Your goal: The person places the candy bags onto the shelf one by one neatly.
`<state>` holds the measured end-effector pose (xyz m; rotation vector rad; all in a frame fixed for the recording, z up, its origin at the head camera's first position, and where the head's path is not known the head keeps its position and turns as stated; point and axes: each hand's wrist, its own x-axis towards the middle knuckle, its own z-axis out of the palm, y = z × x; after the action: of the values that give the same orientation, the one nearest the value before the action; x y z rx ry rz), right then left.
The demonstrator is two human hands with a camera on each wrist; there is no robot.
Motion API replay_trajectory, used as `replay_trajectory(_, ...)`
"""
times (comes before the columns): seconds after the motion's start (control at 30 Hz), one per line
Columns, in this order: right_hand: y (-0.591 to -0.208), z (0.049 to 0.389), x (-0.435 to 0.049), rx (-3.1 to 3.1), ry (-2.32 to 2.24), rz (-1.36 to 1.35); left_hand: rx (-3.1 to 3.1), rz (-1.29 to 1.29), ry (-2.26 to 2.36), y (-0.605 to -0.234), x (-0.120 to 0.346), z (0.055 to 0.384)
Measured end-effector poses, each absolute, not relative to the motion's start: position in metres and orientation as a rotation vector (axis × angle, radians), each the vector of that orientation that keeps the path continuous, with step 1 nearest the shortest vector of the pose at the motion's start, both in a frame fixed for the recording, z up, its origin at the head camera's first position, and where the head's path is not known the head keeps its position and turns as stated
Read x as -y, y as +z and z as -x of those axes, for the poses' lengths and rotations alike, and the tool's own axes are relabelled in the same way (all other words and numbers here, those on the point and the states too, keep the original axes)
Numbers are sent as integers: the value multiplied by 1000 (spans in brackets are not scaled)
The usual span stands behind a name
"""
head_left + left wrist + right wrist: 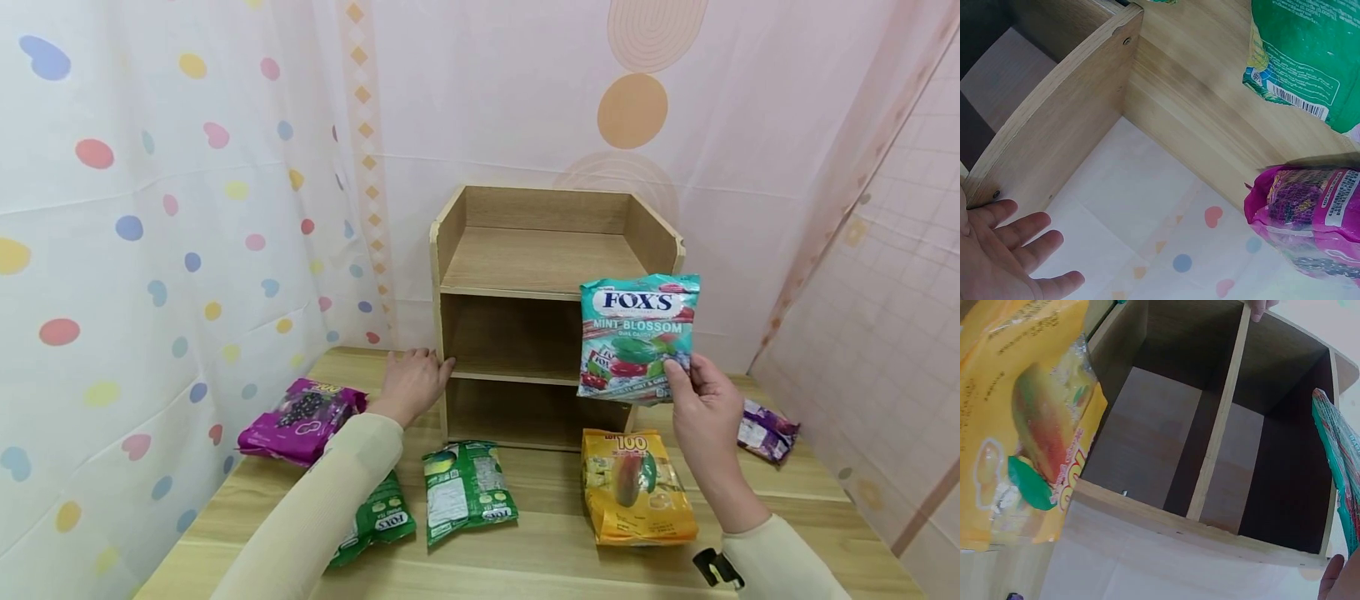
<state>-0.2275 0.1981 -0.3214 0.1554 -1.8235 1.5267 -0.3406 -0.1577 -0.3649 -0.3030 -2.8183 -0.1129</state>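
Note:
My right hand [708,412] pinches a teal bag of Fox's Mint Blossom candy [637,333] by its lower right corner, thumb across the front. The bag is upright before the right side of a small wooden shelf [536,293]. In the right wrist view the candy bag shows nearly edge-on. At the shelf's left side is my left hand [412,382], fingers extended and thumb by the front edge. The left wrist view shows the left hand's fingers [1022,234] spread along the outside of the side panel [1066,106].
Left on the table are a purple grape candy bag [303,421] and a green Fox's bag [378,521], partly behind my sleeve. Another green bag [468,492] and a yellow mango candy bag [637,487] lie before the shelf. A small purple packet [767,431] lies far right.

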Motion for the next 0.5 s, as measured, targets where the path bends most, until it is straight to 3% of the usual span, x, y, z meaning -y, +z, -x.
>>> replay_trajectory(0.5, -300, 245, -185, 1873, 1585, -188, 2813, 306, -112, -365, 159, 341)
